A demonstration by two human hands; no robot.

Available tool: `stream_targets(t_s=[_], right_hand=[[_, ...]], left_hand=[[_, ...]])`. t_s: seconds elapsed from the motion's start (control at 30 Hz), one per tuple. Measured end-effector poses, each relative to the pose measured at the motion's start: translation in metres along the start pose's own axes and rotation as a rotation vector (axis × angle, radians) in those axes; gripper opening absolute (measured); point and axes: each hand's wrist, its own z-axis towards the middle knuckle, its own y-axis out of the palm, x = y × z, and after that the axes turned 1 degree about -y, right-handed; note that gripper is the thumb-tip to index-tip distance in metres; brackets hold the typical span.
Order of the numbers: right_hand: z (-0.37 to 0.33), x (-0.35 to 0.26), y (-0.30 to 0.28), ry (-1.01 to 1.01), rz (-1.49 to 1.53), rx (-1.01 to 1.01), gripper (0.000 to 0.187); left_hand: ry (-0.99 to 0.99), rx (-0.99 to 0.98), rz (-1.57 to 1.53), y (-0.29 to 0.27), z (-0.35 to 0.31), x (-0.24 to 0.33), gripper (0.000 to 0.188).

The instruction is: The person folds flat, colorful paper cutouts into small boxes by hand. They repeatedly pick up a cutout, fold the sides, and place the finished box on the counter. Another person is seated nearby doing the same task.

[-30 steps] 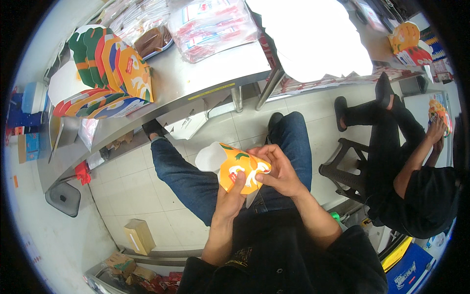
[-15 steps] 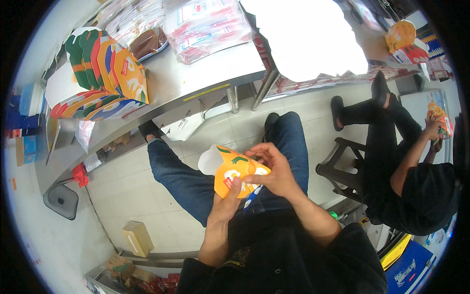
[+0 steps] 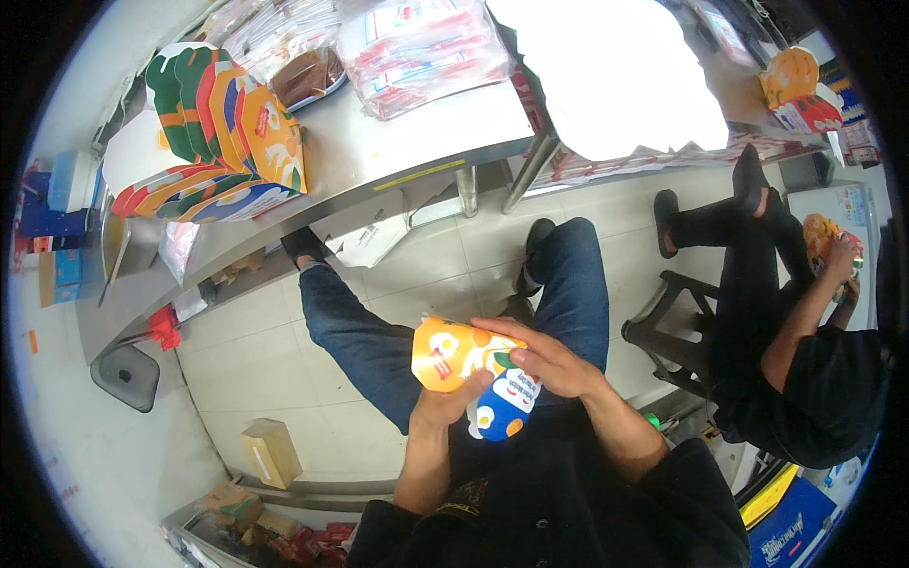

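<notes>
Above my lap I hold a printed food carton [image 3: 453,352], with an orange front panel and a blue, scalloped panel toward my body. My left hand [image 3: 448,402] grips its lower left side, thumb pressed on the printed face. Across the right part lies my right hand [image 3: 552,363], fingers along the far edge and thumb on the face. The carton's underside is hidden. A nested row of similar cartons [image 3: 222,142] in orange, green, red and blue stands on the metal table at the far left.
The metal table [image 3: 398,156] bears clear-bagged packs [image 3: 421,57] and a brown item in plastic. At right, a co-worker [image 3: 795,379] sits by a dark stool [image 3: 668,327], holding a similar carton. A cardboard box [image 3: 271,452] stands on the floor at left.
The carton has turned, so its white inside has gone from sight and the blue panel now shows. My right hand has shifted onto its far right edge. The whole view has swung slightly.
</notes>
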Motion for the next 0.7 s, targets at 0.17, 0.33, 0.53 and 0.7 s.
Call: stream_targets(t_s=[0.17,0.33,0.53,0.7], right_hand=[[0.002,0.006,0.004,-0.136,-0.331,0.053,0.06],[0.007,-0.024,-0.009,-0.28,-0.473,0.113,0.081],[0.011,-0.007,-0.025,-0.24,-0.453,0.066,0.069],[0.01,0.018,-0.014,-0.252,-0.389,0.143,0.053]], left_hand=[[0.005,0.065,0.426,0.006,-0.005,0.011,0.045],[0.135,-0.167,0.951,0.003,0.004,0.023,0.035],[0.049,-0.297,0.775,-0.007,-0.005,0.007,0.038],[0.029,-0.364,0.683,-0.024,-0.014,-0.008,0.046]])
